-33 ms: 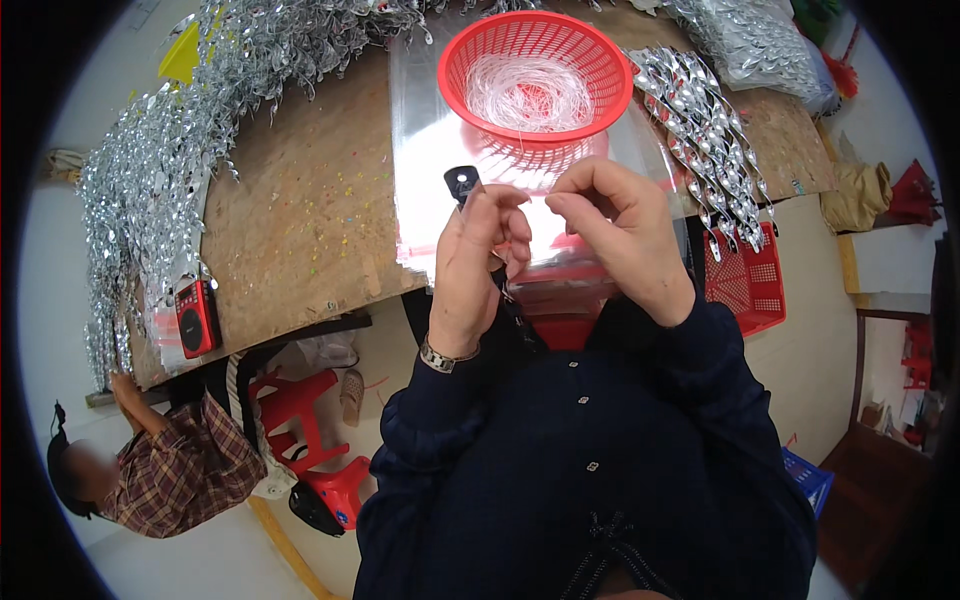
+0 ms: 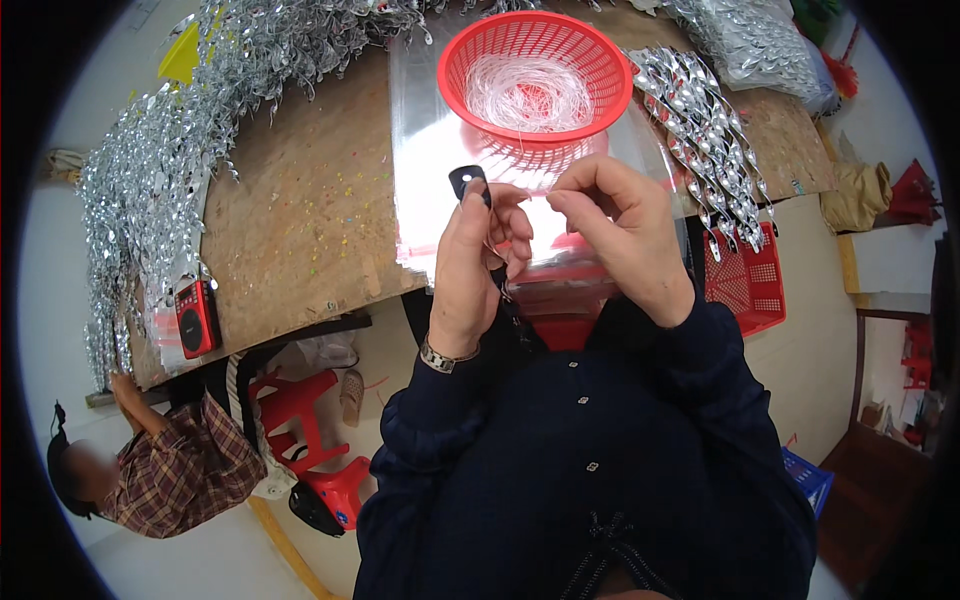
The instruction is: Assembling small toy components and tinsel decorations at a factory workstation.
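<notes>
**Black tag [image 2: 458, 184] tips slightly in the left hand [image 2: 466, 262]**

Pinched at that hand's thumb tip, it has tilted, suggesting an adjusted grip. Just beside, the right hand [image 2: 632, 235] presses thumb to forefinger; whether anything is between, I cannot tell.

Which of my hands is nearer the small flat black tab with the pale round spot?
Left. Your left hand is at the black tab, thumb overlapping its lower part; your right hand is apart from it, to the right.
</notes>
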